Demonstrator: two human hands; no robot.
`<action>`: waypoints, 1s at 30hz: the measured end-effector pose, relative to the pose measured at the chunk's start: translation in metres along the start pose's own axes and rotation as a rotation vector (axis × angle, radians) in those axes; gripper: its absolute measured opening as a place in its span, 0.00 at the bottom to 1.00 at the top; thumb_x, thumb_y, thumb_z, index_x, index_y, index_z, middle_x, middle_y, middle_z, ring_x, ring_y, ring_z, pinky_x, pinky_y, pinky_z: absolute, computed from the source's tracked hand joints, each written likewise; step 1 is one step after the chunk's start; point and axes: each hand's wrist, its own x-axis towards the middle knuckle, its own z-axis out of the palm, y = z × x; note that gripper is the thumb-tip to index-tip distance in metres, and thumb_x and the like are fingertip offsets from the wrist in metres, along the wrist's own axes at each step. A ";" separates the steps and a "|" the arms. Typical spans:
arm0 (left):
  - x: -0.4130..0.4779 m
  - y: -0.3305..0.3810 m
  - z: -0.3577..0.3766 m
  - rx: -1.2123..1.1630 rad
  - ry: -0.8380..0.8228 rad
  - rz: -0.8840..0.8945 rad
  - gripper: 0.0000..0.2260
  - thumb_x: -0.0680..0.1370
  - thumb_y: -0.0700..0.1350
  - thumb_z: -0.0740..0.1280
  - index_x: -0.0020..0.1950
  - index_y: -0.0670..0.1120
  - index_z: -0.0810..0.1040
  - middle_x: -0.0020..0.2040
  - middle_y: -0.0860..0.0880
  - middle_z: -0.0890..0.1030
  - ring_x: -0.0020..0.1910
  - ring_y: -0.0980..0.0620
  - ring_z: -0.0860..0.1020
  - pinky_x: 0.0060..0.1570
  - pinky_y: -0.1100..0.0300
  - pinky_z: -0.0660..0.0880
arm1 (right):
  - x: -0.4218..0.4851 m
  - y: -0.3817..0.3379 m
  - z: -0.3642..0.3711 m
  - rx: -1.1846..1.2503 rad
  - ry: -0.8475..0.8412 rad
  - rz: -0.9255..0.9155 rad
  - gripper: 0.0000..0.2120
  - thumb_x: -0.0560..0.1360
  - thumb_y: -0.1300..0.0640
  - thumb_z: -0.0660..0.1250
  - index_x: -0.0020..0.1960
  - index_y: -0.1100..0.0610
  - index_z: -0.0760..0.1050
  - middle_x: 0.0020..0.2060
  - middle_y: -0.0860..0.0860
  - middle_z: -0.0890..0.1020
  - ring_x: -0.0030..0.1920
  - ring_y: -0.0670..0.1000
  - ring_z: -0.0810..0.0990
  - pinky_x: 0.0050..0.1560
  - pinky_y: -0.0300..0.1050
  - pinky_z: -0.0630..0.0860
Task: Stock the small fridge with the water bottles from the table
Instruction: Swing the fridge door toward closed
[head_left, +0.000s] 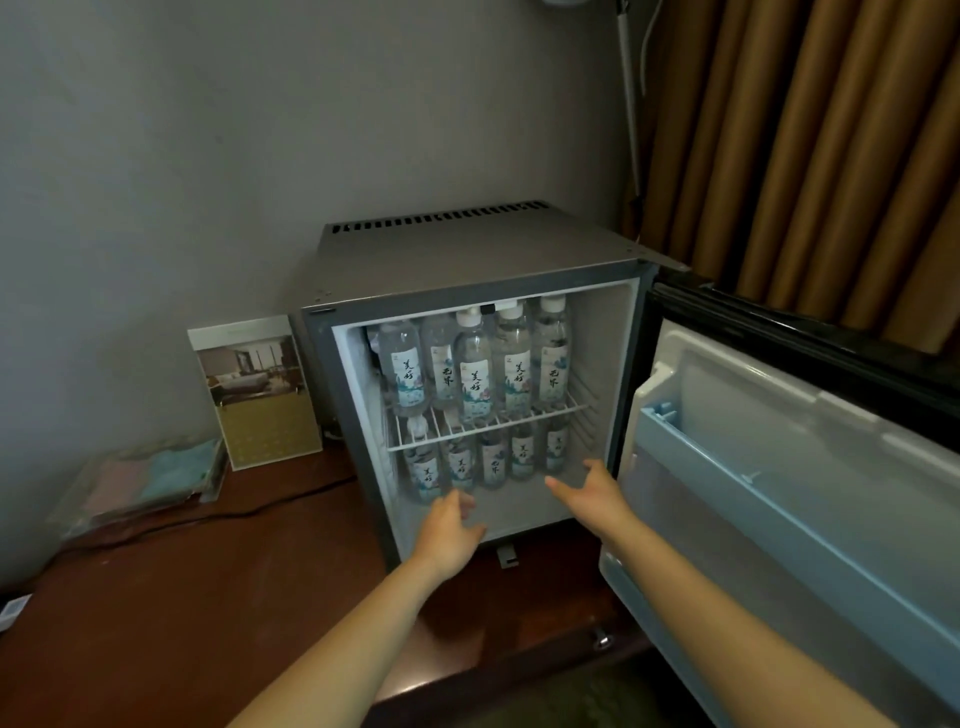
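Inside the small fridge (467, 260), water bottles (475, 374) stand in a row on the wire shelf (558, 410). A lower row (493, 462) stands beneath it on the fridge floor, toward the back. The door (779, 467) hangs wide open at the fridge's right.

The step in hand looks like settling that lower row. No bottle shows on the stretch of table (208, 571) in front of the fridge, so stocking seems close to done. The next move probably calls for fetching any bottles left out of view, or else swinging the door closed.

Both hands are at the fridge's lower opening and hold nothing. The left hand (452, 525) has loosely spread fingers just short of the leftmost lower bottles; whether it touches them I cannot tell. The right hand (592, 493) is spread wide with straight fingers, apart from the bottles.
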 end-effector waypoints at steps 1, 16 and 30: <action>-0.009 0.000 -0.003 -0.017 -0.008 0.023 0.15 0.77 0.45 0.66 0.62 0.44 0.71 0.60 0.46 0.72 0.56 0.53 0.72 0.55 0.63 0.67 | -0.011 -0.001 0.000 0.014 0.005 -0.004 0.35 0.74 0.49 0.67 0.74 0.60 0.54 0.72 0.58 0.63 0.71 0.58 0.64 0.67 0.50 0.66; -0.142 0.012 -0.032 -0.324 -0.167 0.188 0.03 0.79 0.43 0.62 0.50 0.51 0.74 0.49 0.51 0.75 0.52 0.50 0.76 0.53 0.55 0.73 | -0.186 0.008 -0.040 -0.094 0.461 -0.166 0.22 0.77 0.50 0.64 0.67 0.59 0.68 0.64 0.57 0.74 0.62 0.56 0.74 0.57 0.47 0.71; -0.170 0.191 -0.037 -0.263 -0.214 0.647 0.04 0.78 0.45 0.63 0.51 0.52 0.75 0.51 0.54 0.76 0.50 0.56 0.74 0.48 0.62 0.72 | -0.222 -0.015 -0.209 -0.664 0.976 -0.198 0.21 0.76 0.50 0.61 0.65 0.60 0.71 0.63 0.61 0.73 0.68 0.63 0.64 0.69 0.65 0.57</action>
